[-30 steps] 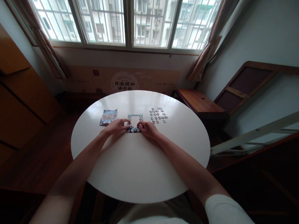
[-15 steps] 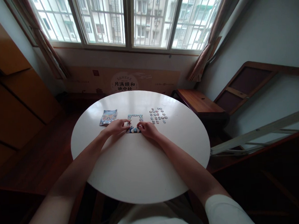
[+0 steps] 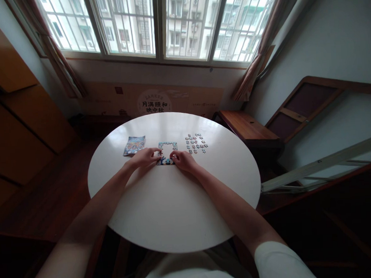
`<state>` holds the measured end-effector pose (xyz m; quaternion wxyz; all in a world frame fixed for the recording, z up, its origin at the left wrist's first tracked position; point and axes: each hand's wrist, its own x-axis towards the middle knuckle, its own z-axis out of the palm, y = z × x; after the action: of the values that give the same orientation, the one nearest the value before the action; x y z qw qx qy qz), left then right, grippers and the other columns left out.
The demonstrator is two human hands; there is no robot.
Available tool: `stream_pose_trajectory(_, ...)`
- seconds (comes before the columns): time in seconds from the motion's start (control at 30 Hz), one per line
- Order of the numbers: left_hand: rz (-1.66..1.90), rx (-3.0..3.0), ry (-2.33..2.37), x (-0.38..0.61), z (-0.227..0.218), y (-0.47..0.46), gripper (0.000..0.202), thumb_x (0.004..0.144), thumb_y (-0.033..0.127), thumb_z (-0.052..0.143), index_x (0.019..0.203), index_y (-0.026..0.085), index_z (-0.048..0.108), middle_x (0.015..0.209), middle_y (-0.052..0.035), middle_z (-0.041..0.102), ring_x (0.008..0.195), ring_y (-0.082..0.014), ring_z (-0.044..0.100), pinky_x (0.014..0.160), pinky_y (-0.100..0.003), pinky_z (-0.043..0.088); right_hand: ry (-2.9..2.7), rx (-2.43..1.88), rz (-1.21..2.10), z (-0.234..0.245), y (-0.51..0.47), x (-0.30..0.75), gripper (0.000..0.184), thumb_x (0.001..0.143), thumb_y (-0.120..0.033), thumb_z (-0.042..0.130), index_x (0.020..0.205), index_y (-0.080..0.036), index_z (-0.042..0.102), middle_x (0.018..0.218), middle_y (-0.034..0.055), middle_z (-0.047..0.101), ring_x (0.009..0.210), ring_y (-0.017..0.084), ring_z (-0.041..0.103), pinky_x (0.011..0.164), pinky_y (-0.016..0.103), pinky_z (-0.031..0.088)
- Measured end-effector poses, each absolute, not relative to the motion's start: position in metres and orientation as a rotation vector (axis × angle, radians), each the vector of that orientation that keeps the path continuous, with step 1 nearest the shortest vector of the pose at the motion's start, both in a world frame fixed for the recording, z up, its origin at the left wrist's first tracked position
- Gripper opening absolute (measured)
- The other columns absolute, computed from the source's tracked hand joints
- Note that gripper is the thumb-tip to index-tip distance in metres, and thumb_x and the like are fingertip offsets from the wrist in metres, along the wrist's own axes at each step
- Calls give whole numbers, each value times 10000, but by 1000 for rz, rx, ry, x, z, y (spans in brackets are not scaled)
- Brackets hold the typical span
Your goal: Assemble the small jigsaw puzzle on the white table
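A partly assembled jigsaw puzzle (image 3: 166,161) lies on the white round table (image 3: 177,215), its joined pieces forming an upright rectangular border around a bare middle. At its left side rests my left hand (image 3: 144,157), thumb and forefinger apart, their tips touching the border. My right hand (image 3: 183,159) is at the lower right side, fingers curled and pinched at the inner edge on what looks like a jigsaw piece, mostly hidden by the fingertips. Loose jigsaw pieces (image 3: 201,146) are spread in rows to the right of the border.
A colourful printed packet (image 3: 134,145) lies left of the puzzle, just beyond my left hand. Behind the table's right edge stands a wooden bench (image 3: 247,127). A printed cardboard panel (image 3: 107,99) leans below the barred window.
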<state>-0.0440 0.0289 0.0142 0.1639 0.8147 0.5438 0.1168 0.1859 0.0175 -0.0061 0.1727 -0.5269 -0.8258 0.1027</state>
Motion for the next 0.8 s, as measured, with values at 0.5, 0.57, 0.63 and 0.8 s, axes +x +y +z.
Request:
stream_pose_trajectory(0.5, 335, 2315, 1549, -44, 14, 29, 547, 841, 536, 534, 1262, 207, 657, 633, 10, 598, 584, -148, 517, 563, -240, 291, -2342, -1493, 297, -7, 18, 186, 276, 918, -293, 497, 1093, -260, 708, 846, 29, 722, 788, 176, 646, 754, 250, 418)
stream_pose_trajectory(0.57, 333, 2313, 1544, -44, 13, 30, 555, 840, 541, 535, 1268, 208, 654, 632, 11, 598, 583, -147, 517, 561, -239, 290, -2339, -1481, 287, -8, 18, 186, 275, 913, -294, 497, 1085, -263, 709, 835, 26, 719, 780, 177, 643, 742, 250, 414)
stream_pose_trajectory(0.63, 330, 2313, 1545, -44, 13, 30, 557, 841, 541, 533, 1271, 207, 652, 637, 10, 599, 584, -146, 517, 559, -239, 288, -2339, -1476, 283, -7, 18, 186, 274, 909, -292, 497, 1081, -264, 708, 831, 24, 718, 777, 178, 642, 737, 252, 413)
stream_pose_trajectory(0.8, 321, 2317, 1552, -44, 13, 30, 558, 845, 536, 527, 1276, 203, 647, 650, 8, 603, 586, -148, 523, 555, -243, 285, -2343, -1487, 293, -5, 17, 186, 271, 912, -278, 498, 1083, -262, 708, 852, 24, 724, 789, 176, 646, 749, 251, 418)
